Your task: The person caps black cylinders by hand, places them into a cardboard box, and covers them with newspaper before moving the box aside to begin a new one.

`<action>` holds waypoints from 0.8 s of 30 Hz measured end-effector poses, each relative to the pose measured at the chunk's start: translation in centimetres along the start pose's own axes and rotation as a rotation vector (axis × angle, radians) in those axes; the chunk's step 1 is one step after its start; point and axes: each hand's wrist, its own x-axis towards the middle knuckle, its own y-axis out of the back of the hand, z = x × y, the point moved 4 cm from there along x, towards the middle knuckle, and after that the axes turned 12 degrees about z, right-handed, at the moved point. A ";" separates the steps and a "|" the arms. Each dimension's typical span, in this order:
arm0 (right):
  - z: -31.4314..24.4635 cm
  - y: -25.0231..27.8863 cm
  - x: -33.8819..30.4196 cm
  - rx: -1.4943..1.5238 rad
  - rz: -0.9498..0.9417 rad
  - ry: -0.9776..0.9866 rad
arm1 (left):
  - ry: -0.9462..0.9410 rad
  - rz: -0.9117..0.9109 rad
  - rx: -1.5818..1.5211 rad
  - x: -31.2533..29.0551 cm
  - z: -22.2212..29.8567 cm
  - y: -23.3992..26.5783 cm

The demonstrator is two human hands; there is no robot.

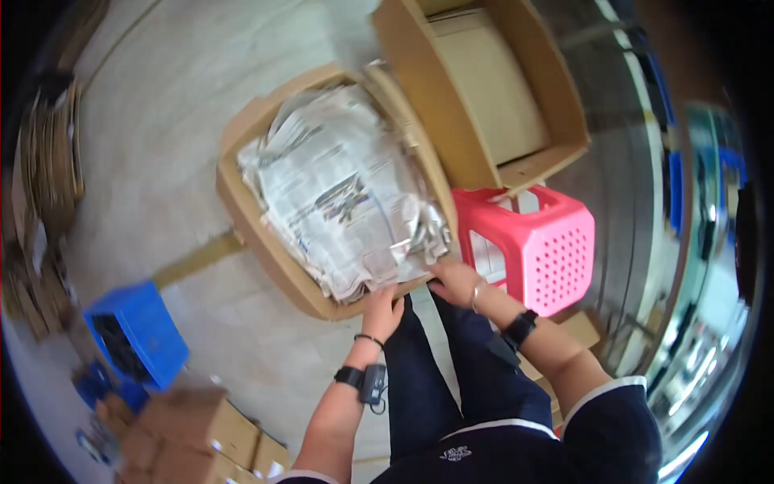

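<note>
An open cardboard box [284, 278] stands in front of me, lined with crumpled and spread sheets of newspaper [334, 194]. My left hand [383, 313] is closed over the box's near wall, its fingertips reaching inside against the paper. Farther right along the same wall, near the corner, my right hand [454, 281] also grips the edge, its fingers partly hidden. Bunched newspaper lies just beyond the right hand. Whatever lies under the paper is hidden.
A second open cardboard box [576, 139] stands at the far right. Below it is a pink plastic stool [556, 250] with a perforated seat. A blue bin [157, 335], stacked cartons [185, 431] and flattened cardboard [52, 153] lie to the left.
</note>
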 end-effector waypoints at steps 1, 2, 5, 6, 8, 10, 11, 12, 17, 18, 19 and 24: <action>0.7 0.1 -3.9 0.043 -0.062 -0.117 | -0.037 -0.002 -0.068 -1.3 1.5 -0.4; 1.3 0.2 -8.1 0.040 0.009 -0.176 | -0.095 -0.046 -0.046 -2.8 2.5 -0.6; 4.5 -0.2 -20.8 0.066 0.168 -0.416 | -0.133 -0.254 0.002 -5.7 5.8 -1.7; 5.6 -1.2 -25.7 0.074 0.184 -0.534 | -0.084 -0.341 0.047 -6.7 7.2 -2.0; 7.5 -4.7 -35.0 0.267 0.278 -0.803 | -0.097 -0.498 0.142 -8.9 9.4 -2.7; 8.8 -9.6 -42.9 0.482 0.365 -1.034 | -0.150 -0.515 0.163 -10.3 10.2 -3.1; 9.3 -12.7 -47.3 0.555 0.415 -1.125 | -0.200 -0.584 0.196 -11.4 10.9 -3.9; 9.3 -15.6 -51.6 0.628 0.463 -1.214 | -0.167 -0.621 0.237 -12.1 11.5 -4.9; 6.9 -27.2 -68.1 0.766 0.558 -1.511 | -0.213 -0.735 0.455 -15.9 15.2 -11.0; 5.7 -30.4 -70.7 0.863 0.578 -1.563 | -0.261 -0.781 0.518 -17.2 17.0 -13.1; 4.9 -33.2 -73.0 0.957 0.596 -1.602 | -0.306 -0.816 0.579 -18.7 18.8 -15.3; 4.0 -42.0 -81.5 1.185 0.577 -1.582 | -0.452 -0.919 0.640 -26.3 30.1 -30.6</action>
